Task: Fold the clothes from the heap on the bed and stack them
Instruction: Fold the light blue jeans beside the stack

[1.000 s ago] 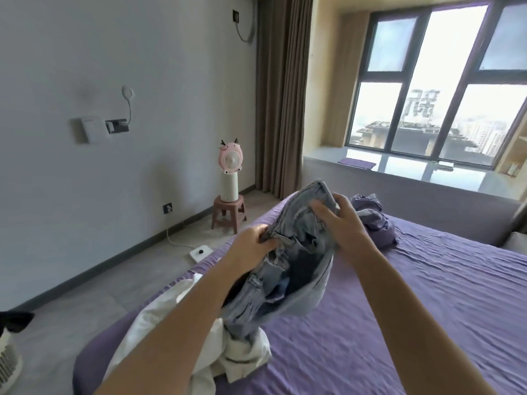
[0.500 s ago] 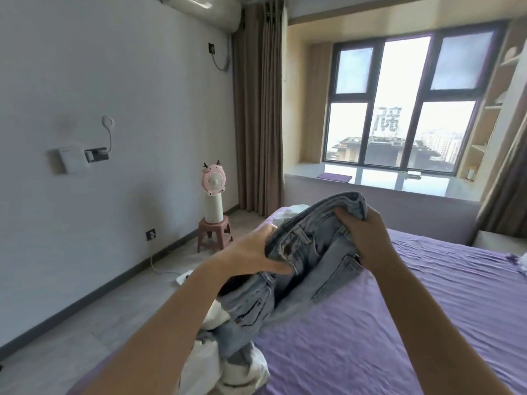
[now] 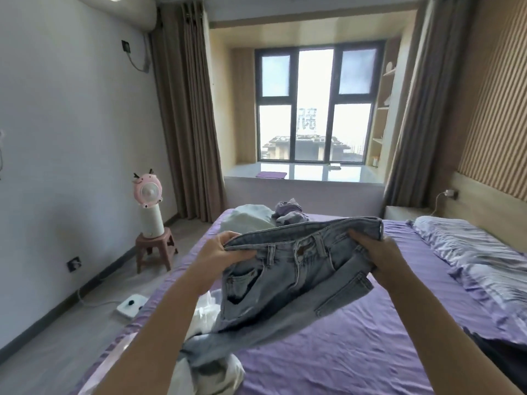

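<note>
The person holds a pair of light blue jeans [image 3: 288, 269] above the bed [image 3: 356, 346], waistband spread between both hands. The left hand [image 3: 221, 253] grips the waistband's left end, fingers curled over the denim. The right hand [image 3: 376, 253] grips the right end, thumb on top. The legs hang down toward the bed's near left edge and drape onto a white garment [image 3: 199, 363] heaped there. At the bed's far left corner lie a pale blue garment [image 3: 248, 215] and, just beside it, a crumpled lilac garment [image 3: 289, 212]. A striped pillow [image 3: 467, 243] lies along the bed's right edge. On the floor left of the bed, a pink fan [image 3: 148, 201] stands on a small stool [image 3: 155, 248].
</note>
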Motion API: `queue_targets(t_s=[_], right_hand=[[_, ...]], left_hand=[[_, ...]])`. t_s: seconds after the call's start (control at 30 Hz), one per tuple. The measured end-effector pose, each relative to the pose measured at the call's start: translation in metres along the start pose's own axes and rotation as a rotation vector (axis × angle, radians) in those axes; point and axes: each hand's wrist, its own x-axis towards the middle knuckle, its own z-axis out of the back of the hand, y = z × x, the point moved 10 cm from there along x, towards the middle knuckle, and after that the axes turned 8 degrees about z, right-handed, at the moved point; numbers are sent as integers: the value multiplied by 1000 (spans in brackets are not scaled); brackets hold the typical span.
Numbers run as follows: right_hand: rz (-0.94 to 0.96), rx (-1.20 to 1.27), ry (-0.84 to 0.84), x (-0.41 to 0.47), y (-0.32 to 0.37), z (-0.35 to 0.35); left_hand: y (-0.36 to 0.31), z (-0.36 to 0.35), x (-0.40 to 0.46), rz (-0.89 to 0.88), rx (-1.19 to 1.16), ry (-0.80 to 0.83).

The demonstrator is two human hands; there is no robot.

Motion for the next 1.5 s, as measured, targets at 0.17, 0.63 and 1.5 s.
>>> queue_targets(t_s=[0.17,0.63,1.5], right_hand=[[60,43,-231,-22,3,77],[311,63,-187,2,127,145],[879,-668,-119,146,211,196]], left_hand=[[6,-69,4,67,-313,274],[-132,-164,39,-204,-452,424],[-153,-230,130,-198,143,-13]])
